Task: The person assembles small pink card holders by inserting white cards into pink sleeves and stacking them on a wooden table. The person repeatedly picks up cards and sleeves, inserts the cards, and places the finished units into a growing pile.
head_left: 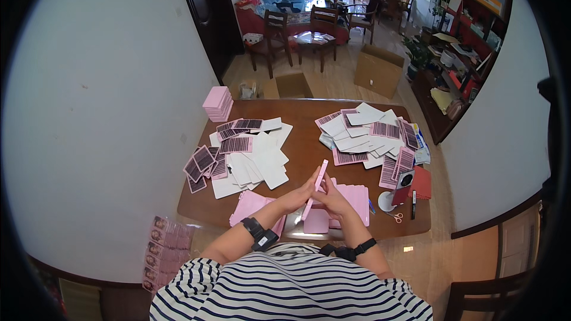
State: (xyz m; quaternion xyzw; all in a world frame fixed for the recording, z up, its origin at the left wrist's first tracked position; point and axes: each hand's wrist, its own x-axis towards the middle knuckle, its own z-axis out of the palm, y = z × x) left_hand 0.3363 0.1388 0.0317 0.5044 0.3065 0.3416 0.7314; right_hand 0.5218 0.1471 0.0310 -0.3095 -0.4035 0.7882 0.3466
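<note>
Between my two hands a slim pink box (322, 173) stands tilted on its edge over the near side of the table. My left hand (302, 196) presses its left face, and my right hand (335, 202) has its fingers against the right face. Flat pink pieces, perhaps unfolded boxes, lie under my left wrist (247, 207), with more pink pieces (357, 199) beside my right hand. Ahead on the left spreads a loose pile of white cards (262, 163) with pink-and-black striped sheets (237, 145); a similar pile of white cards (357, 137) lies ahead on the right.
Stacked pink boxes (217, 102) stand at the table's far left corner. On the right are a phone (402, 187) on a white stand (385, 201), a red packet (421, 183), a black marker (414, 205) and scissors (397, 217). Cardboard boxes (379, 70) sit beyond the table.
</note>
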